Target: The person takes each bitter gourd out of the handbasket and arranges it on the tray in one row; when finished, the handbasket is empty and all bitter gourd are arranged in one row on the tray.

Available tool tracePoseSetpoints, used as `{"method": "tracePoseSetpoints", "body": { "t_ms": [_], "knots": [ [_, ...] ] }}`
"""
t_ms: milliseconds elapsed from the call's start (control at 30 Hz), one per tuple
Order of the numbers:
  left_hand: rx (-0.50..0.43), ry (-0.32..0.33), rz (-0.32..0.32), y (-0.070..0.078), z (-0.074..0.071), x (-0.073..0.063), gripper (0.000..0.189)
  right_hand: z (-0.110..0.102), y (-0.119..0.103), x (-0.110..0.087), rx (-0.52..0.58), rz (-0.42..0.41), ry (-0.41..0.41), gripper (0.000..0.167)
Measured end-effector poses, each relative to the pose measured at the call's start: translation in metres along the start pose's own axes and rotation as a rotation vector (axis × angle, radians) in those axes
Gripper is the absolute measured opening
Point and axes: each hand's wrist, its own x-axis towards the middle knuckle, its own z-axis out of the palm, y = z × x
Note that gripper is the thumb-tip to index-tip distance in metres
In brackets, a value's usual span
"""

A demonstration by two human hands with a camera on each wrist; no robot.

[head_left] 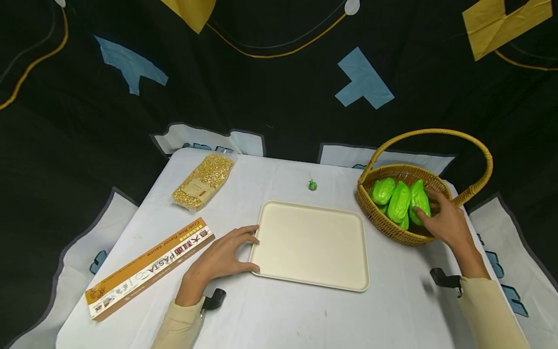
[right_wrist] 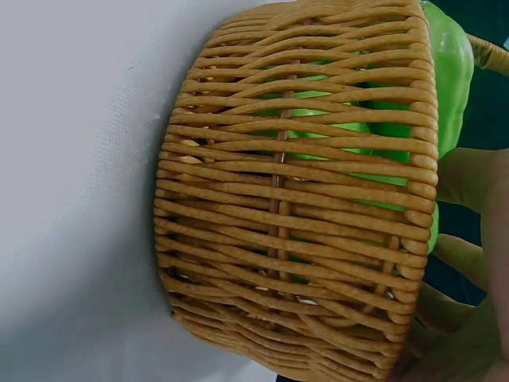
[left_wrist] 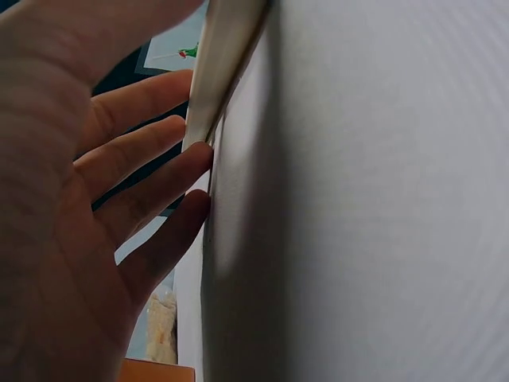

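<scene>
At the left edge of a cream rectangular tray, my left hand lies with fingers fairly straight, fingertips on the rim and thumb by the near corner. In the left wrist view its fingertips meet the tray's side. My right hand reaches over the rim of a wicker basket at the right. Its thumb and fingers hold the rightmost bright green, ridged gourd, which still sits in the basket. Beside that gourd lie several similar ones. The basket wall hides part of the fingers in the right wrist view.
A long pasta box lies at the left, with a clear bag of yellow kernels behind it. A tiny green object sits beyond the tray. The basket's tall handle arches above it. Black cloth hangs behind the white table.
</scene>
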Motion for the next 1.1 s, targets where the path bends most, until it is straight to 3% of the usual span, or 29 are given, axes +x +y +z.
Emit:
{"method": "tracePoseSetpoints", "body": {
  "t_ms": [567, 900, 1100],
  "knots": [
    [0.102, 0.014, 0.019, 0.007, 0.002, -0.008, 0.065, -0.014, -0.021, -0.028, 0.101, -0.005, 0.172, 0.077],
    [0.117, 0.045, 0.037, 0.007, 0.004, -0.011, 0.067, -0.008, -0.053, -0.05, 0.194, -0.088, 0.306, 0.073],
    [0.114, 0.047, 0.031, 0.008, 0.004, -0.011, 0.067, 0.001, -0.077, -0.061, 0.237, -0.124, 0.327, 0.072]
  ]
}}
